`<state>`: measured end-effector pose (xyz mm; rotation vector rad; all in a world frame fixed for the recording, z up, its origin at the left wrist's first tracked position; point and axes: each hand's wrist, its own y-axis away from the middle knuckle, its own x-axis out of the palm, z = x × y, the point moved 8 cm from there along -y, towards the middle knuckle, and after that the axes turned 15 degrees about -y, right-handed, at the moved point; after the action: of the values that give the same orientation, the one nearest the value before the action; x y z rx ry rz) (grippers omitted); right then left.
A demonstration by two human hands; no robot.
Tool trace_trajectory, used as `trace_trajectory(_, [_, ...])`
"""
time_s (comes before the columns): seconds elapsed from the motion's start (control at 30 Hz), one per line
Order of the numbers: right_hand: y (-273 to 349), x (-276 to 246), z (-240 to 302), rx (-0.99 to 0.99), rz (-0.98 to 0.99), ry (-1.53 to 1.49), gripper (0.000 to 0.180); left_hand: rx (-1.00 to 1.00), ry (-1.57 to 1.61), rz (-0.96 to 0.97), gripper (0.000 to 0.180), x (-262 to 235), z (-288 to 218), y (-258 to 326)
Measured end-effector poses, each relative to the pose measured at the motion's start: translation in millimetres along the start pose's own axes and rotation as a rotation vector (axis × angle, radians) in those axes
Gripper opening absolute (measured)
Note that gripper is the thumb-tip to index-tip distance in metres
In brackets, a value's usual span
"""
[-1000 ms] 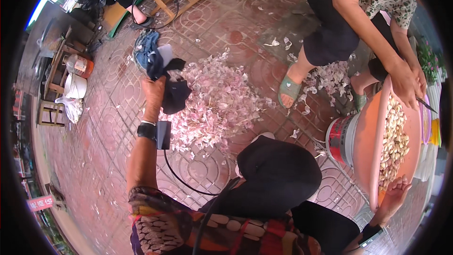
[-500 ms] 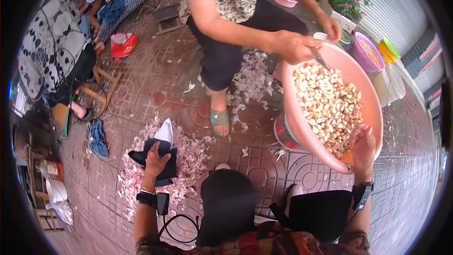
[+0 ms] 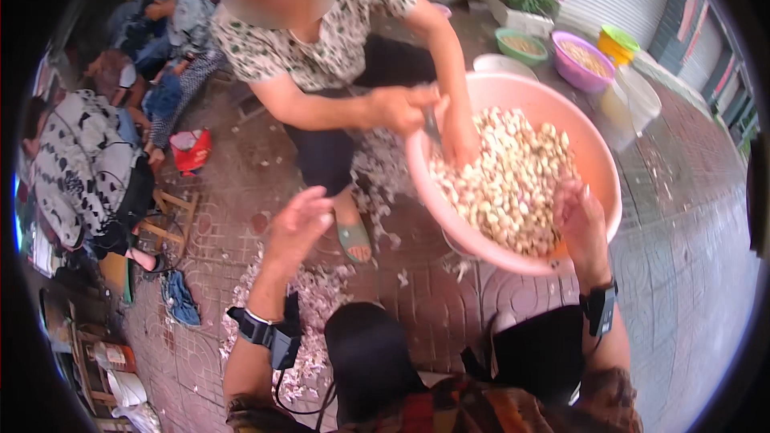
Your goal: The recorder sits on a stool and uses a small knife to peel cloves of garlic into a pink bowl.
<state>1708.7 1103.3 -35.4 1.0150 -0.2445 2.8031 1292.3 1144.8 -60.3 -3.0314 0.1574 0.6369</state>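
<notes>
My left hand (image 3: 298, 228) is raised above the pile of garlic peelings (image 3: 309, 329); its fingers are slightly blurred but stretched apart, with nothing seen in them. My right hand (image 3: 581, 228) hovers at the near right side of a large pink basin (image 3: 589, 184), fingers loosely bent beside the garlic cloves (image 3: 509, 180); no clove shows clearly in it. Opposite me, a person in a patterned shirt has one hand (image 3: 459, 138) down in the cloves. The person's other hand (image 3: 405, 110) holds a small knife (image 3: 433, 122) over the basin's rim.
Behind the basin stand a green bowl (image 3: 521, 44), a purple basin (image 3: 584, 64) holding cloves, a yellow bucket (image 3: 618, 44) and a whitish bucket (image 3: 634, 104). A red bag (image 3: 191, 152), a wooden stool (image 3: 172, 216) and blue cloth (image 3: 180, 298) are at left, near other seated people.
My left hand has risen off a dark cloth with a white part, which no longer shows. The person opposite has put a hand into the cloves. The view has shifted.
</notes>
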Motion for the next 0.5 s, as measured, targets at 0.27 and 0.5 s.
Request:
trace_trajectory(0.27, [9.8,-8.3,4.9,0.007,0.039,-0.033,0.029,0.042,0.310,0.325,0.041,73.6,-92.1,-11.4])
trace_trajectory(0.5, [11.1,-0.9,-2.3,0.027,0.032,-0.047,0.031,0.061,0.569,0.433,0.035,120.4,-128.7,-9.1])
